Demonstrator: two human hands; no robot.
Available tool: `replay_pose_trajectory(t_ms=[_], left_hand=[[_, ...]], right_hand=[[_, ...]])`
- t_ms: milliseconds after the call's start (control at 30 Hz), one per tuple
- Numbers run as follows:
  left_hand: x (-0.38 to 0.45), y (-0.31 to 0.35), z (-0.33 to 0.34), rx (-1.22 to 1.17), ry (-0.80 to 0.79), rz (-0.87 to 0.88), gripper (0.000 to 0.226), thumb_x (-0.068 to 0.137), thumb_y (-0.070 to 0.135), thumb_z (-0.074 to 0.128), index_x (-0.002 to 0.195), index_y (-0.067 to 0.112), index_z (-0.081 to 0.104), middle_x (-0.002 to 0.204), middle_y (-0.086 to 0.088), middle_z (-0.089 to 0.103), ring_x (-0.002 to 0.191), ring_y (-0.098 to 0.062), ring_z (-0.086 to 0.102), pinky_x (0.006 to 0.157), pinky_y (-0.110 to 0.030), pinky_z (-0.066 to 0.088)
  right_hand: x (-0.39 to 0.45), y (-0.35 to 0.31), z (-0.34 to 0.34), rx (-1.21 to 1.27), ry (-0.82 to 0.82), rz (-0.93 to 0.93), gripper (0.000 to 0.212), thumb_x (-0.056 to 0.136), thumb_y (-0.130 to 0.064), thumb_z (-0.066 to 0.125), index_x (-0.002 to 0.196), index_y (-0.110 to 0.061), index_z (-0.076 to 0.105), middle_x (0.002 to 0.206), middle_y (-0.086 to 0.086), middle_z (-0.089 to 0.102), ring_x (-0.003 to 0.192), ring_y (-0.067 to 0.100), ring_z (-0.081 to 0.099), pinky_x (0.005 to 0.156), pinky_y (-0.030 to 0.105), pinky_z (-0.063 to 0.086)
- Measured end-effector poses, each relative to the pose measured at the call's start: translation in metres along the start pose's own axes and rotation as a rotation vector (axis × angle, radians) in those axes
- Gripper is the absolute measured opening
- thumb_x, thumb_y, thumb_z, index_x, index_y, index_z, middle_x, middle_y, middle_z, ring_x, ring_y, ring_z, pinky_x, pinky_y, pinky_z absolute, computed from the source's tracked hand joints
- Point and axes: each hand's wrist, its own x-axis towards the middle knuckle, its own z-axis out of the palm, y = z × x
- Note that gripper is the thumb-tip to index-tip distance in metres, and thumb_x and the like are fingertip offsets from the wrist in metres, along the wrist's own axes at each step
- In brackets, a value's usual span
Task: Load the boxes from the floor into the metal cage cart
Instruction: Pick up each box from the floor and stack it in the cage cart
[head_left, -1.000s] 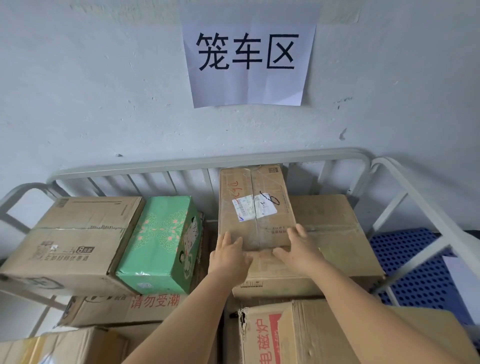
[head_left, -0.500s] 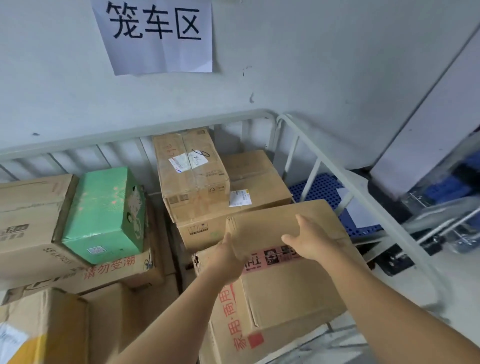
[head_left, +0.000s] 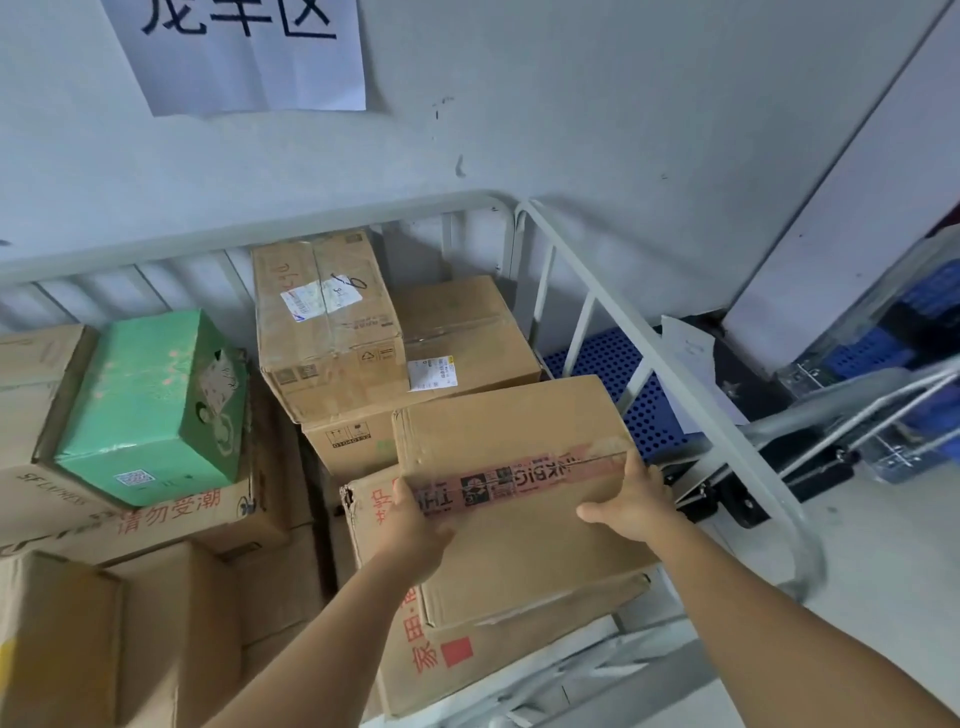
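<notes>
A brown cardboard box with pink printed tape (head_left: 509, 431) lies tilted on top of a larger box with red lettering (head_left: 415, 660) at the cart's front right. My left hand (head_left: 415, 525) grips its left end and my right hand (head_left: 628, 499) grips its right end. Behind it stands a taped brown box with a white label (head_left: 327, 322), on a wide flat box (head_left: 462, 332). The white metal cage cart (head_left: 582, 275) rails run along the back and right side.
A green box (head_left: 150, 405) rests on brown boxes at the left. More cardboard boxes (head_left: 78, 639) fill the front left. A paper sign (head_left: 244, 52) hangs on the grey wall. A blue perforated pallet (head_left: 618, 374) and another metal cart frame (head_left: 857, 415) lie to the right.
My hands left the labelled box at the back and came onto the pink-taped box at the front right. The view swung right and down.
</notes>
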Motion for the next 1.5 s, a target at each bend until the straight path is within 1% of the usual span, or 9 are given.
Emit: replay_pose_trajectory(t_ms=[100, 267, 433, 600, 667, 800, 933, 1133, 1500], left_hand=[[-0.002, -0.003, 0.004, 0.004, 0.053, -0.036, 0.072, 0.087, 0.015, 0.067, 0.144, 0.020, 0.024, 0.128, -0.004, 0.054, 0.088, -0.013, 0.054, 0.053, -0.016, 0.037], [-0.009, -0.018, 0.005, 0.043, 0.138, -0.113, 0.084, 0.083, 0.017, 0.069, 0.149, 0.019, 0.016, 0.131, -0.006, 0.055, 0.098, -0.024, 0.061, 0.069, -0.029, 0.048], [-0.015, -0.028, -0.002, 0.047, 0.190, -0.172, 0.074, 0.080, 0.014, 0.070, 0.140, 0.018, 0.025, 0.121, -0.006, 0.058, 0.093, -0.023, 0.060, 0.069, -0.031, 0.051], [-0.021, -0.032, -0.002, 0.061, 0.179, -0.166, 0.091, 0.086, 0.018, 0.067, 0.153, 0.020, 0.006, 0.133, -0.006, 0.052, 0.105, -0.023, 0.059, 0.077, -0.031, 0.052], [-0.025, -0.032, -0.005, 0.097, 0.179, -0.144, 0.089, 0.087, 0.022, 0.066, 0.153, 0.021, 0.005, 0.137, -0.005, 0.048, 0.108, -0.023, 0.058, 0.083, -0.034, 0.053], [-0.035, -0.036, -0.017, 0.165, 0.217, -0.068, 0.080, 0.087, 0.027, 0.065, 0.150, 0.024, 0.016, 0.145, -0.001, 0.040, 0.103, -0.021, 0.058, 0.075, -0.033, 0.053], [-0.057, -0.052, -0.042, 0.222, 0.283, -0.030, 0.082, 0.090, 0.032, 0.062, 0.153, 0.022, 0.011, 0.154, 0.001, 0.029, 0.128, -0.023, 0.046, 0.094, -0.036, 0.048], [-0.104, -0.118, -0.107, 0.232, 0.405, -0.040, 0.081, 0.092, 0.036, 0.058, 0.155, 0.023, 0.008, 0.160, 0.001, 0.018, 0.145, -0.020, 0.024, 0.115, -0.042, 0.031], [-0.187, -0.277, -0.228, 0.188, 0.534, -0.209, 0.077, 0.095, 0.042, 0.051, 0.154, 0.019, 0.008, 0.160, -0.003, 0.017, 0.143, -0.026, 0.028, 0.113, -0.044, 0.033]], right_hand=[[0.013, 0.003, 0.000, 0.039, -0.036, -0.047, 0.124, 0.072, -0.049, 0.079, 0.155, -0.025, -0.010, 0.162, 0.006, 0.001, 0.146, 0.034, 0.018, 0.115, 0.052, 0.029], [0.024, -0.008, 0.003, 0.008, -0.083, -0.145, 0.123, 0.074, -0.045, 0.080, 0.154, -0.028, -0.012, 0.162, 0.002, -0.001, 0.146, 0.033, 0.021, 0.113, 0.052, 0.032], [0.025, -0.018, 0.014, -0.054, -0.100, -0.204, 0.124, 0.074, -0.048, 0.079, 0.155, -0.026, -0.013, 0.162, 0.006, 0.002, 0.146, 0.031, 0.021, 0.114, 0.049, 0.030], [0.021, -0.023, 0.015, -0.124, -0.097, -0.200, 0.122, 0.076, -0.050, 0.076, 0.154, -0.023, -0.013, 0.162, 0.010, 0.001, 0.146, 0.034, 0.020, 0.115, 0.051, 0.029], [0.014, -0.030, 0.014, -0.211, -0.052, -0.216, 0.119, 0.078, -0.054, 0.072, 0.155, -0.021, -0.012, 0.162, 0.009, -0.004, 0.148, 0.034, 0.010, 0.117, 0.052, 0.023], [-0.015, -0.054, 0.028, -0.333, -0.003, -0.372, 0.107, 0.085, -0.062, 0.059, 0.156, -0.020, -0.010, 0.162, 0.006, -0.020, 0.150, 0.028, -0.013, 0.120, 0.049, 0.008], [-0.060, -0.096, 0.057, -0.303, -0.019, -0.554, 0.097, 0.089, -0.061, 0.052, 0.157, -0.019, -0.003, 0.164, 0.002, -0.005, 0.151, 0.022, -0.003, 0.120, 0.046, 0.012], [-0.150, -0.166, 0.114, -0.205, -0.129, -0.730, 0.085, 0.092, -0.053, 0.052, 0.157, -0.018, 0.008, 0.163, 0.001, 0.011, 0.149, 0.021, 0.013, 0.119, 0.041, 0.020], [-0.288, -0.247, 0.230, -0.070, -0.320, -0.778, 0.076, 0.096, -0.046, 0.051, 0.157, -0.021, 0.012, 0.162, -0.001, 0.017, 0.146, 0.022, 0.025, 0.116, 0.039, 0.025]])
